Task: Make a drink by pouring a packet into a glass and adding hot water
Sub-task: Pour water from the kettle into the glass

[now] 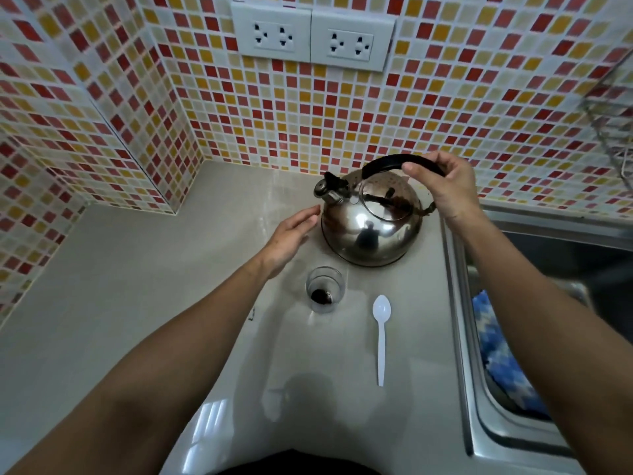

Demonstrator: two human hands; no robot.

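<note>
A person stands at a pale grey countertop [137, 303] set into a corner of mosaic-tiled wall [308, 114] in red, orange and cream squares. The right hand [442, 186] is curled around the black handle [394, 164] of a steel kettle [371, 228], fingers wrapped over the top of the arch and thumb underneath. The kettle sits on the counter with its base down, its capped spout [329, 192] pointing to the left. The left hand [291, 234] is open, fingers straight and held loosely together, palm turned toward the kettle; its fingertips lie just beside the kettle's left flank below the spout, and whether they touch the metal cannot be told.

In front of the kettle, close to its base but apart from it, stands a small clear glass [324, 289], upright, with a dark heap of powder [321, 296] at its bottom. To the right of the glass a white plastic spoon [381, 334] lies flat on the counter, bowl toward the kettle and stem pointing back at the person. A tiny dark scrap [252, 313] lies on the counter left of the glass.

At the right edge runs the rim of a steel sink [459, 303], and a blue and white cloth [500, 351] lies inside it. Two white double sockets [311, 36] are mounted high on the wall above the kettle
</note>
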